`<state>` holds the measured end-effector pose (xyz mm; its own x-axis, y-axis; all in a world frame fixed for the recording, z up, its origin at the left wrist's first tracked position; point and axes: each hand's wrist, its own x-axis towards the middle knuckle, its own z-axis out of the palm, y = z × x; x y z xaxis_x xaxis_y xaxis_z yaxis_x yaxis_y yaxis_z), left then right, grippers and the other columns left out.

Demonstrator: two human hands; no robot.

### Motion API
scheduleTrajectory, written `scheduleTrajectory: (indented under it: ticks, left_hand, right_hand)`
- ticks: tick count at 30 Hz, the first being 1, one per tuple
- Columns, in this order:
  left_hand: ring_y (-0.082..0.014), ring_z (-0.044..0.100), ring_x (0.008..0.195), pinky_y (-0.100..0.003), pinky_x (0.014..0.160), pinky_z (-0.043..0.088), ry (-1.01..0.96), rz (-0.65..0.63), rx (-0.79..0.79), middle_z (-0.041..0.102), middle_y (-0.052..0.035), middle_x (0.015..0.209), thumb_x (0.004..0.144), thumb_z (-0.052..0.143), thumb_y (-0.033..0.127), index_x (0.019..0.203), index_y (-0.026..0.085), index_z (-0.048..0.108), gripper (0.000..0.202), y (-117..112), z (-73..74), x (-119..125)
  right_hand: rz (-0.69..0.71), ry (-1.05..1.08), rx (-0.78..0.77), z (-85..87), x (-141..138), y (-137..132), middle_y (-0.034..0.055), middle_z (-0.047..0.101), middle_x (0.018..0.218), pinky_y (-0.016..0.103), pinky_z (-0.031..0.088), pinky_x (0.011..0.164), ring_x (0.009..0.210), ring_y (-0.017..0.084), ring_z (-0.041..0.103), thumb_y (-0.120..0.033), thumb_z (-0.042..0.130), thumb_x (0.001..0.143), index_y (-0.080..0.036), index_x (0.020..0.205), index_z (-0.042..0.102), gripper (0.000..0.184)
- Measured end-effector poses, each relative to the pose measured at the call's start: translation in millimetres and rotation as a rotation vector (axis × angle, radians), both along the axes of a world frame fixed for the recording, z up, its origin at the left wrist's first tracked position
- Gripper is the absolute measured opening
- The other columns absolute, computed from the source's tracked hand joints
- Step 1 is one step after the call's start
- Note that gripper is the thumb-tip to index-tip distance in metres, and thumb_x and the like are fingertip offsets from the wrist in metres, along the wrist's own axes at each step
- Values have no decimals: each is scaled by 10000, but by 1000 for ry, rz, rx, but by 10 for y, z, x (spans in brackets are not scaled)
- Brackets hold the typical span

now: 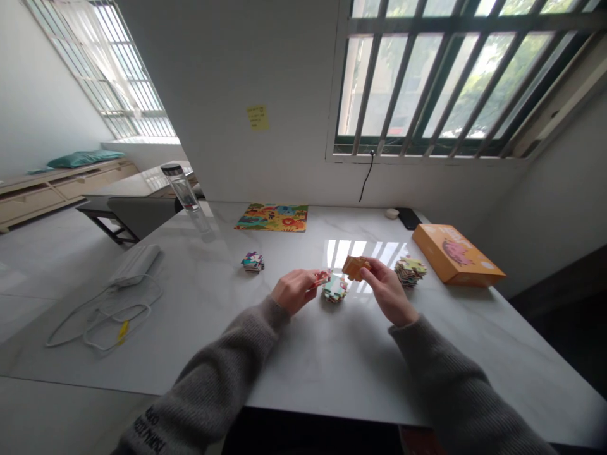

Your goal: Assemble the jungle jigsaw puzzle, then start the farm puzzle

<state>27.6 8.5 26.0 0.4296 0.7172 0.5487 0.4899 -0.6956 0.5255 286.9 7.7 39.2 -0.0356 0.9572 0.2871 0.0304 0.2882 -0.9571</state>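
Observation:
My left hand (pixel 296 291) pinches a small red-and-orange jigsaw piece (pixel 321 278) between thumb and fingers. My right hand (pixel 386 291) holds an orange jigsaw piece (pixel 355 267) by its edge, and the two pieces are close together but apart. Just below them sits a pile of colourful pieces (pixel 334 289). A taller pile (pixel 410 272) stands to the right of my right hand, and a small pile (pixel 253 261) lies further left. At the far edge of the marble table (pixel 303 354) lies a colourful animal-picture puzzle sheet (pixel 272 218). An orange puzzle box (pixel 455 256) rests at the right.
A glass water bottle (pixel 180 188) stands at the far left corner. A white power adapter (pixel 135 265) with looped cable lies on the left. A phone (pixel 409 218) and a white mouse (pixel 391 213) sit at the back edge, below a barred window (pixel 455 82).

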Motion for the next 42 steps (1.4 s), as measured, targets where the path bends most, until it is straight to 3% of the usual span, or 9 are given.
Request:
scheduleTrajectory:
  ticks: [6,12,18,23,26,31,34,39,42]
  left_hand:
    - [-250,637,891,-406,879,461,276,-125,108,698,-132,1013,975,488,292,886,205,637,194,214,53,341]
    - [-280,601,967,-432,918,436,473,-94,209,667,-131,1021,900,578,327,1005,184,638,187,226,-19,310]
    - [-362,559,1152,-503,961,447,334,-75,49,593,-200,1283,849,644,480,1052,169,594,375,220,-77,360]
    - [-276,618,1014,-416,913,494,216,-91,-101,674,-107,1087,845,661,402,1007,202,564,275,251,-136,437]
    - [-268,628,983,-432,925,494,149,-65,-122,673,-94,1066,826,685,415,1050,203,559,333,244,-129,407]
    - [-290,583,1127,-454,971,473,-12,-2,100,608,-136,1210,852,678,446,1278,189,488,532,193,-13,266]
    - [-260,590,1055,-417,917,470,31,-19,295,643,-109,1138,879,665,375,1185,202,557,367,126,66,218]
    - [-202,619,913,-368,854,444,137,-32,526,697,-44,962,895,584,201,1038,223,610,147,26,101,155]
    - [-204,621,896,-367,846,439,142,88,563,700,-41,942,863,578,161,995,226,620,154,55,75,-85]
  right_hand:
    - [-120,5,68,-9,116,17,95,691,1093,464,546,932,971,233,660,-499,704,840,-185,1141,617,444]
    - [-137,-4,52,7,107,-10,94,693,1065,456,566,897,950,234,660,-527,709,827,-185,1128,611,466]
    - [-149,-25,65,-18,86,-12,100,690,1078,434,562,881,938,231,664,-531,688,842,-175,1134,608,467]
    - [-165,-88,93,-147,64,39,98,695,1074,420,547,862,940,235,659,-500,650,875,-177,1138,618,418]
    - [-174,-184,141,-179,19,18,88,695,1053,412,539,838,916,231,649,-431,617,911,-189,1140,622,333]
    - [-171,-453,468,-71,-127,-151,84,664,1004,422,521,847,940,243,602,-264,570,953,-221,1098,638,165]
    - [-54,-545,620,-32,-225,-243,87,656,1054,422,523,883,1009,245,592,-190,532,971,-241,1131,619,190]
    - [25,-520,658,-52,-319,-292,90,615,1127,403,540,917,1063,229,613,-163,521,974,-252,1163,576,216]
    - [9,-513,634,-64,-316,-288,102,585,1158,417,539,939,1082,234,613,-180,530,971,-249,1187,549,227]
